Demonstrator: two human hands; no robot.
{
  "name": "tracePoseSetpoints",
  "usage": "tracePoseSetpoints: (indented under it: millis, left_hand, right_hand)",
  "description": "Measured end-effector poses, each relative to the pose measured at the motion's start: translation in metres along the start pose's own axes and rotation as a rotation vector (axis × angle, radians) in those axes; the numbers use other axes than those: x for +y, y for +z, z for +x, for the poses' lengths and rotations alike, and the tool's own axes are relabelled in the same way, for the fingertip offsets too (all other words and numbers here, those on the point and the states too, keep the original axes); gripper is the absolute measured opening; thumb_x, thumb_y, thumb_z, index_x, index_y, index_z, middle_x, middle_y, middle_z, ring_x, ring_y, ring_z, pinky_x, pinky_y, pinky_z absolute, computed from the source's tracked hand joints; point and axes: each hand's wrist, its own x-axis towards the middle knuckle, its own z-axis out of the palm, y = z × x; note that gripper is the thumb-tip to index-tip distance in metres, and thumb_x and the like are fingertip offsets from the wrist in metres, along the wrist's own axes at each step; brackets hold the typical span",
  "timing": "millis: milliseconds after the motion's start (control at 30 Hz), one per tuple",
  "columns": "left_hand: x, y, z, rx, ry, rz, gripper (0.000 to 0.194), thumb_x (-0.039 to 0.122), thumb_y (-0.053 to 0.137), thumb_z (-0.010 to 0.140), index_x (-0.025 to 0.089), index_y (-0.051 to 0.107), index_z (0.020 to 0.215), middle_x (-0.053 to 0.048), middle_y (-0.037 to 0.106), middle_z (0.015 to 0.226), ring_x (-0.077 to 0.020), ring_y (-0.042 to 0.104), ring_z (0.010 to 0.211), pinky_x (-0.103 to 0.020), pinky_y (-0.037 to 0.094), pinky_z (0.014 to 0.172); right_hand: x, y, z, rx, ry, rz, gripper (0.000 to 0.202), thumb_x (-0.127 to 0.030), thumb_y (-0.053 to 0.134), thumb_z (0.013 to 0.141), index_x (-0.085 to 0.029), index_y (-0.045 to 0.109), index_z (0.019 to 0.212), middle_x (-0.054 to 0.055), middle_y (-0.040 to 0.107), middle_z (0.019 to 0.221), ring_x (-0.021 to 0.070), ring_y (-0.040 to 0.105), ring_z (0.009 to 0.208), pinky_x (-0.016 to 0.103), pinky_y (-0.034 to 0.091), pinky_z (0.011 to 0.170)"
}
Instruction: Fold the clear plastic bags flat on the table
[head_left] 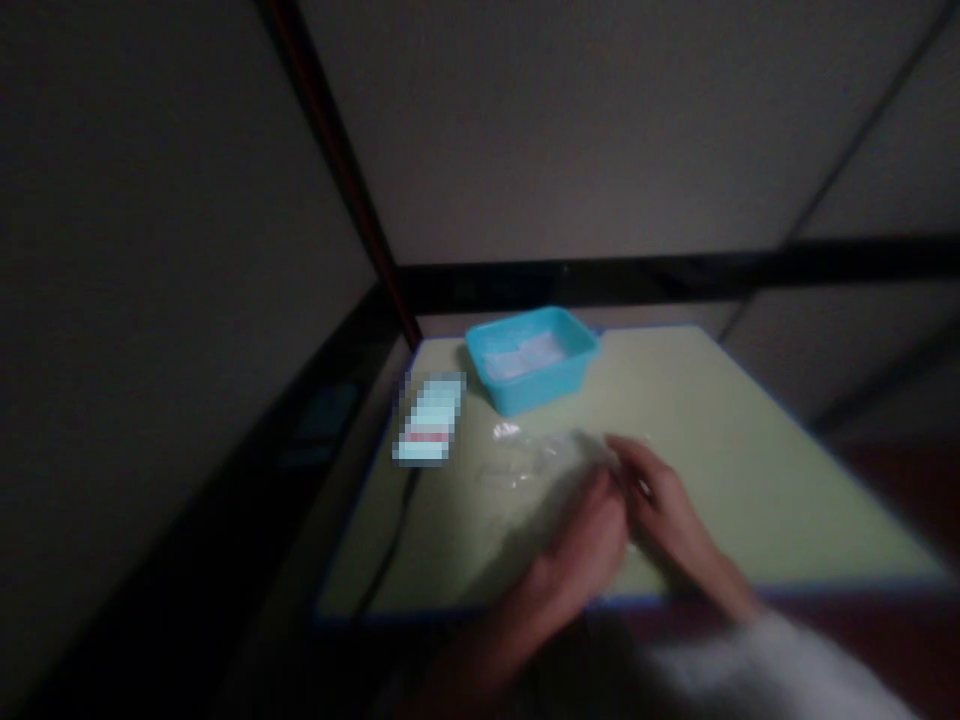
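Note:
My left hand is closed, its fingers curled in and mostly hidden from me. Right against it, my right hand bends its fingers inward, and a small bright glint shows between them. A thin, clear plastic piece, perhaps a bag, lies crumpled on the table and runs up to both hands. Small glints near the right hand look like more of this plastic. Blur and dim light hide exactly what the left fingers grip.
A light blue plastic basket with white flat items inside stands at the back of the pale yellow-green table. To its left is a lit, pixelated phone-like screen with a dark cable. Walls border the back and left.

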Motion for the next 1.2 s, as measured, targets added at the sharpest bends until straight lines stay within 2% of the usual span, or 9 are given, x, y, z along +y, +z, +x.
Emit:
tracePoseSetpoints:
  millis: [100, 233, 467, 667, 800, 900, 1033, 1100, 1200]
  left_hand:
    - [0.009, 0.01, -0.002, -0.048, -0.079, 0.09, 0.046, 0.013, 0.033, 0.09, 0.002, 0.04, 0.134, -0.018, 0.046, 0.137, -0.0262, 0.041, 0.128, -0.039, 0.034, 0.108]
    - [0.005, 0.004, -0.011, -0.159, -0.06, 0.211, 0.05, 0.026, 0.038, 0.091, 0.003, 0.039, 0.136, -0.017, 0.043, 0.139, -0.0267, 0.036, 0.132, -0.041, 0.025, 0.112]
    - [-0.026, -0.008, -0.039, -0.118, -0.105, 0.157, 0.068, 0.052, 0.043, 0.088, 0.01, 0.031, 0.141, -0.012, 0.028, 0.149, -0.0263, 0.021, 0.139, -0.044, 0.022, 0.113]
    - [-0.052, -0.034, -0.065, -0.143, -0.095, 0.132, 0.064, 0.044, 0.048, 0.088, 0.012, 0.03, 0.141, -0.012, 0.028, 0.149, -0.0251, 0.023, 0.138, -0.044, 0.024, 0.112]
    - [-0.041, -0.039, -0.075, -0.172, 0.032, 0.103, 0.073, 0.051, 0.055, 0.083, 0.013, 0.031, 0.14, -0.012, 0.028, 0.149, -0.0277, 0.026, 0.137, -0.044, 0.03, 0.11]
    - [-0.021, -0.028, -0.077, -0.086, 0.184, 0.068, 0.068, 0.061, 0.051, 0.081, 0.016, 0.044, 0.132, -0.011, 0.042, 0.142, -0.0302, 0.04, 0.128, -0.047, 0.037, 0.104]
    - [-0.008, -0.015, -0.075, 0.1, 0.178, 0.071, 0.023, 0.025, 0.044, 0.092, 0.016, 0.061, 0.106, -0.007, 0.065, 0.112, -0.021, 0.059, 0.104, -0.037, 0.046, 0.094]
    - [-0.011, -0.015, -0.075, 0.125, 0.177, 0.092, 0.021, 0.015, 0.042, 0.092, 0.015, 0.061, 0.1, -0.006, 0.067, 0.1, -0.0183, 0.061, 0.095, -0.034, 0.048, 0.089]
    - [-0.016, -0.021, -0.078, 0.121, 0.176, 0.124, 0.018, 0.016, 0.044, 0.092, 0.016, 0.061, 0.097, -0.005, 0.067, 0.094, -0.018, 0.062, 0.087, -0.034, 0.049, 0.081]
  right_hand:
    - [0.006, 0.019, -0.008, -0.03, 0.011, -0.047, 0.041, -0.026, 0.04, 0.09, -0.018, 0.049, 0.13, 0.013, 0.054, 0.132, 0.0248, 0.049, 0.122, 0.048, 0.036, 0.105]
    - [0.015, 0.025, -0.016, -0.095, -0.001, -0.147, 0.049, -0.033, 0.038, 0.093, -0.016, 0.04, 0.138, 0.014, 0.042, 0.142, 0.0246, 0.037, 0.131, 0.047, 0.031, 0.109]
    - [0.022, 0.02, -0.02, -0.196, -0.158, -0.399, 0.051, -0.041, 0.039, 0.094, -0.015, 0.042, 0.137, 0.014, 0.037, 0.145, 0.0265, 0.034, 0.133, 0.048, 0.033, 0.107]
    - [0.028, 0.024, -0.023, -0.19, -0.231, -0.52, 0.05, -0.038, 0.039, 0.094, -0.017, 0.039, 0.139, 0.014, 0.036, 0.145, 0.0279, 0.032, 0.134, 0.051, 0.034, 0.105]
    - [0.03, 0.028, -0.023, -0.177, -0.212, -0.561, 0.05, -0.035, 0.038, 0.094, -0.014, 0.039, 0.139, 0.016, 0.035, 0.145, 0.0278, 0.03, 0.135, 0.05, 0.033, 0.106]
    - [0.03, 0.029, -0.022, -0.151, -0.188, -0.583, 0.049, -0.034, 0.037, 0.094, -0.01, 0.042, 0.137, 0.018, 0.037, 0.144, 0.0281, 0.03, 0.135, 0.049, 0.033, 0.106]
    - [0.029, 0.027, -0.021, -0.139, -0.184, -0.581, 0.048, -0.033, 0.036, 0.094, -0.01, 0.043, 0.136, 0.018, 0.039, 0.143, 0.0281, 0.032, 0.134, 0.049, 0.033, 0.106]
    - [0.029, 0.026, -0.02, -0.137, -0.187, -0.57, 0.048, -0.034, 0.037, 0.094, -0.011, 0.043, 0.136, 0.018, 0.039, 0.143, 0.0285, 0.033, 0.133, 0.05, 0.034, 0.105]
    - [0.029, 0.026, -0.02, -0.135, -0.186, -0.565, 0.048, -0.034, 0.037, 0.094, -0.012, 0.043, 0.136, 0.017, 0.038, 0.144, 0.0293, 0.033, 0.133, 0.051, 0.034, 0.105]
